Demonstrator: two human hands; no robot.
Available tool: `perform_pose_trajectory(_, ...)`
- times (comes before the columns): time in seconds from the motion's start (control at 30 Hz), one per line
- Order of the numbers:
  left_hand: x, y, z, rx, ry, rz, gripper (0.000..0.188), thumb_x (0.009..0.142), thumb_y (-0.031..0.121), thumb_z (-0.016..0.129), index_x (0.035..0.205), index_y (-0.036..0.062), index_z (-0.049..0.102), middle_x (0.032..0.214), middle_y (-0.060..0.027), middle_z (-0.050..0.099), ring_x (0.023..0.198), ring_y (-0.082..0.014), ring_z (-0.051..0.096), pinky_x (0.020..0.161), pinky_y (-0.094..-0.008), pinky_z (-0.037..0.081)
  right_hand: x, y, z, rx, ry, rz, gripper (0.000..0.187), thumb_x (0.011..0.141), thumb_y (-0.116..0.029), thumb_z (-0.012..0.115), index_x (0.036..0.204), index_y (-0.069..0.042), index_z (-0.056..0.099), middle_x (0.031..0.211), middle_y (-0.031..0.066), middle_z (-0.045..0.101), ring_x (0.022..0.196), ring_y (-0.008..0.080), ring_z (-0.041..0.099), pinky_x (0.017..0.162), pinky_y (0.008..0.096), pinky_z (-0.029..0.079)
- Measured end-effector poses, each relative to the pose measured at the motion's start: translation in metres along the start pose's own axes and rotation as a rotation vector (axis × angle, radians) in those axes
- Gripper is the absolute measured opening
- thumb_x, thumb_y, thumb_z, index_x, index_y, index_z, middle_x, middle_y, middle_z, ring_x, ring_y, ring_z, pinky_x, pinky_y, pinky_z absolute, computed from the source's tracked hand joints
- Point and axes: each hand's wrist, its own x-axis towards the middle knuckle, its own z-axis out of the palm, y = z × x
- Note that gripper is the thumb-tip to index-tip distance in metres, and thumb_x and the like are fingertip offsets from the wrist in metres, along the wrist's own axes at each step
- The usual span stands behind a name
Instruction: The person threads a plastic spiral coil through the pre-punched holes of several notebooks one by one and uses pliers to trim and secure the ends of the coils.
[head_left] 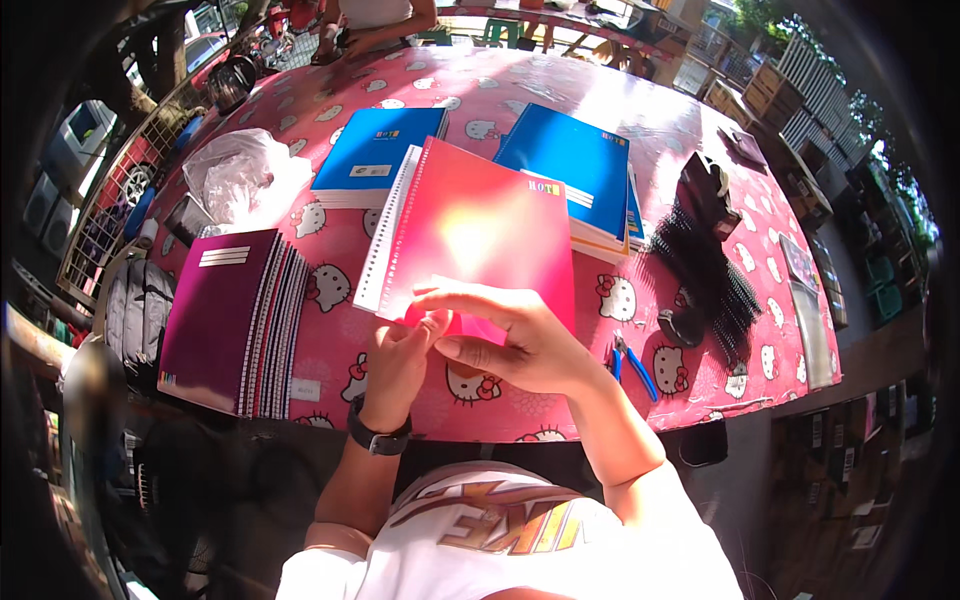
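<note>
A red-pink notebook (490, 220) with a row of punched holes along its left side tilts up in front of me. Its white punched pages (385, 250) show past the cover's left edge. My left hand (398, 355), with a black watch on the wrist, is closed on the notebook's lower left corner. Over the same corner, my right hand (515, 335) bends its fingers and thumb together close to the left thumb. What lies between the right fingertips is hidden. Blue-handled pliers (635, 370) lie to the right of my right hand.
Purple spiral notebooks (222, 310) are stacked at left, near a crumpled plastic bag (245, 175). Two blue notebook stacks (385, 140) (565, 155) stand behind. A black heap of coils (710, 280) lies at right. A person (375, 20) is beyond the table's far edge.
</note>
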Motion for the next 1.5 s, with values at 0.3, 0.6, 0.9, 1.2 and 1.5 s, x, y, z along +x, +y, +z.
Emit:
perform_pose_trajectory(0.3, 0.048, 0.1, -0.012, 0.011, 0.032, 0.682, 0.032, 0.088, 0.007, 0.06, 0.118, -0.0003, 0.052, 0.111, -0.0065, 0.06, 0.101, -0.012, 0.055, 0.091, -0.0276, 0.04, -0.013, 0.075, -0.1, -0.05, 0.705, 0.05, 0.055, 0.077, -0.016, 0.074, 0.126, -0.006, 0.049, 0.126, 0.009, 0.052, 0.114, 0.0208, 0.051, 0.089, 0.035, 0.046)
perform_pose_trajectory(0.6, 0.047, 0.082, 0.008, -0.01, -0.161, 0.664, 0.032, 0.089, 0.006, 0.058, 0.119, 0.0004, 0.049, 0.108, -0.006, 0.061, 0.098, -0.0095, 0.055, 0.088, -0.0258, 0.042, -0.06, 0.126, -0.11, 0.31, 0.462, 0.119, 0.02, 0.083, -0.005, 0.066, 0.103, -0.005, 0.064, 0.09, -0.0013, 0.065, 0.084, 0.0072, 0.059, 0.078, 0.0238, 0.049)
perform_pose_trajectory(0.9, 0.035, 0.091, 0.015, 0.117, -0.158, 0.663, 0.03, 0.089, 0.006, 0.059, 0.117, 0.0, 0.05, 0.104, -0.0056, 0.062, 0.095, -0.0088, 0.056, 0.084, -0.024, 0.044, -0.071, 0.126, -0.107, 0.257, 0.488, 0.106, 0.018, 0.082, -0.005, 0.066, 0.101, -0.005, 0.064, 0.092, 0.0004, 0.066, 0.083, 0.0078, 0.06, 0.079, 0.0246, 0.048)
perform_pose_trajectory(1.2, 0.029, 0.014, -0.031, 0.043, 0.129, 0.31, 0.031, 0.085, 0.007, 0.061, 0.115, 0.0006, 0.054, 0.108, -0.0062, 0.061, 0.101, -0.0119, 0.054, 0.092, -0.0298, 0.038, -0.09, 0.139, -0.07, 0.266, 0.415, 0.319, 0.024, 0.082, -0.001, 0.065, 0.106, -0.004, 0.064, 0.094, 0.0008, 0.066, 0.085, 0.0093, 0.06, 0.078, 0.0249, 0.05)
perform_pose_trajectory(1.5, 0.082, 0.002, -0.03, -0.228, -0.047, 0.278, 0.027, 0.088, 0.013, 0.057, 0.112, 0.0019, 0.053, 0.104, -0.0087, 0.06, 0.099, -0.0165, 0.055, 0.093, -0.0329, 0.037, -0.114, 0.069, -0.033, -0.217, 0.222, 0.535, 0.047, 0.076, -0.024, 0.075, 0.116, -0.006, 0.058, 0.104, 0.012, 0.064, 0.101, 0.0187, 0.058, 0.084, 0.0322, 0.047)
